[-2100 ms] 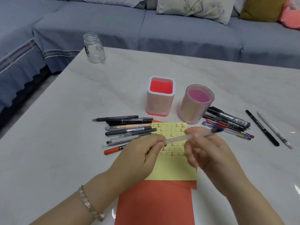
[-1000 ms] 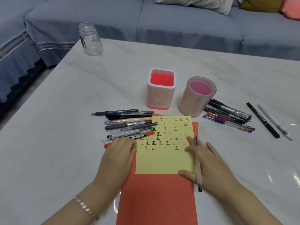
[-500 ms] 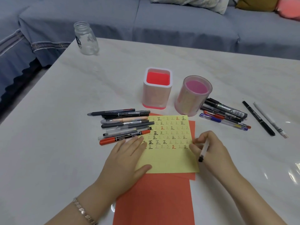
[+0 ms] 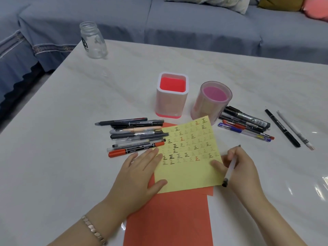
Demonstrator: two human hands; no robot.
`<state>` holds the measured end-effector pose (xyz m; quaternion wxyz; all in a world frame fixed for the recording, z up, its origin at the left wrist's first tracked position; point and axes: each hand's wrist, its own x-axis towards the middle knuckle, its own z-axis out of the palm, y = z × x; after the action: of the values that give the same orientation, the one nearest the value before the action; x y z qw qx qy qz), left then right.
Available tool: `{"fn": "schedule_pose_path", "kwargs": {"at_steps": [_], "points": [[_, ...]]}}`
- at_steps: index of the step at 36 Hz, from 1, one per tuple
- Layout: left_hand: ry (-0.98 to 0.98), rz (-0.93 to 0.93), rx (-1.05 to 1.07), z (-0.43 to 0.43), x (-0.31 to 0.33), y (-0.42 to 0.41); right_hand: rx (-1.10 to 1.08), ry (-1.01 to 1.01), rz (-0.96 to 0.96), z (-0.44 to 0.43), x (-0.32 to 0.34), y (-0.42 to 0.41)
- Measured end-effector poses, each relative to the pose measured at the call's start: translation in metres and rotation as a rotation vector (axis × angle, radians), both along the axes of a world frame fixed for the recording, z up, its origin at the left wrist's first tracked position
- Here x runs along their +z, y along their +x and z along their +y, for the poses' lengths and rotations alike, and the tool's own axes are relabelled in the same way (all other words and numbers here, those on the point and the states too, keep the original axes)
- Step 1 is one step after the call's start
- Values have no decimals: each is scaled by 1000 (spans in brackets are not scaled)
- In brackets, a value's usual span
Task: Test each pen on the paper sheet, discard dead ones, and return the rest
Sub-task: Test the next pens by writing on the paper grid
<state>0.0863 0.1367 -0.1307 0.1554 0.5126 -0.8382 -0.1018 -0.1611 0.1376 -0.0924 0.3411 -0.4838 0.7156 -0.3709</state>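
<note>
Pen [image 4: 230, 169] in right hand [image 4: 241, 167]: pale barrel, long axis runs near-to-far with a slight tilt. Its dark end points down-left toward the person, just off the yellow sheet's [image 4: 190, 176] near right corner. The other end pokes out past the knuckles, away from the person. Cannot tell which end is the tip. It sits beside the sheet's right edge.

Right hand's fingers are curled round the pen, gripping it, and the thumb is on the sheet's right edge. Left hand [image 4: 140, 174] is flat, palm down, with straight fingers pressing the sheet's left edge and the thumb on the paper. It holds nothing. Bracelet [image 4: 94, 229] on left wrist.

One yellow sheet, turned askew, with rows of small written marks. It lies on one orange sheet [image 4: 168, 221].

Left pile of pens [image 4: 136, 135]: about nine, lying side by side with long axes left-right. They overlap, so the count is not sure. Right pile [image 4: 246, 125]: about five or six, angled down-right. Two single pens further right, one black [image 4: 282, 128] and one white [image 4: 295, 131], parallel and just apart.

Two cups behind the sheet: a square cup [image 4: 171, 103] with red inside and a round cup [image 4: 209, 105] with pink inside. The sheet's far corner is at the round cup's base. One glass jar [image 4: 93, 41] at the table's [image 4: 71, 103] far left corner. Sofa [image 4: 177, 23] behind.
</note>
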Motion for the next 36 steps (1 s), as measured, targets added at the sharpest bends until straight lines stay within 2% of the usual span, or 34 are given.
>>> {"fn": "schedule_pose_path", "kwargs": {"at_steps": [8,13,15,22,27,31,36], "points": [[-14,-75,-58,-11,4,-15,-14,36,159,11,4,-19],[9,-107,-60,-20,6,-17,-55,-129,252,11,13,-16],[20,-99,-66,-23,7,-17,-26,-177,190,11,12,-11],[58,-42,-65,-24,4,-12,-52,-254,-204,-2,11,19],[18,2,-39,-22,2,-13,-93,-205,-470,-7,20,43],[-18,58,-37,-22,-2,-14,-139,-205,-451,-9,16,63],[-28,91,-37,-24,-2,-13,-190,-211,-310,-13,-2,87]]}}
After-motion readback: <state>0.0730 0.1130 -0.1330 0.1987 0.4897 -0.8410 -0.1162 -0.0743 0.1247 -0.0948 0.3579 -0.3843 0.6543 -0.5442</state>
